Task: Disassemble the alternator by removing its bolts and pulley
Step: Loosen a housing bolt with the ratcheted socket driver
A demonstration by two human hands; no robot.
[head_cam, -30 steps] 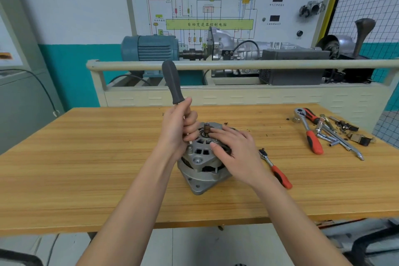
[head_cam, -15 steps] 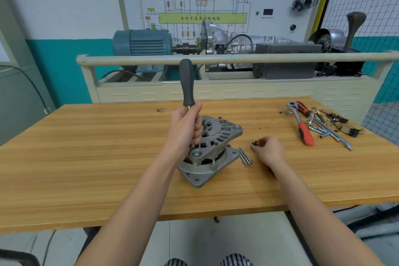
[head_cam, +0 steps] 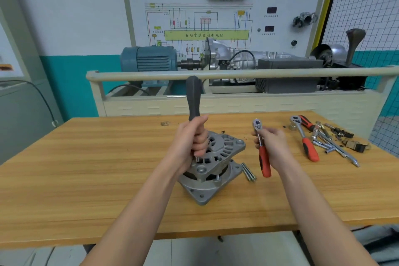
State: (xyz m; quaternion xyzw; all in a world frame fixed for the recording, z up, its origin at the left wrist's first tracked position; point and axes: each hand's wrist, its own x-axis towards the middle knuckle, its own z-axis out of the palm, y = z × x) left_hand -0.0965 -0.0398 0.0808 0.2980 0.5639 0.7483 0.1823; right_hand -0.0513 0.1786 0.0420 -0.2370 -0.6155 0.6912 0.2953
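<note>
The grey cast-metal alternator [head_cam: 212, 168] sits mid-way on the wooden workbench [head_cam: 90, 164]. Above it the left hand [head_cam: 192, 142] grips a black-handled screwdriver [head_cam: 193, 98] upright; just right, the right hand [head_cam: 273, 147] holds a red-handled ratchet [head_cam: 262, 153], loose long bolts [head_cam: 248, 171] between

So the wooden workbench [head_cam: 108, 179] is sitting in front of a cream trainer stand with a rail [head_cam: 237, 74] running along its top. A blue electric motor [head_cam: 149, 60] is sitting coupled to a silver gearbox [head_cam: 228, 56] on it, and a wiring diagram board [head_cam: 207, 21] is standing behind. The wall is showing white over teal, with a wire mesh panel [head_cam: 367, 17] standing on the right.
</note>
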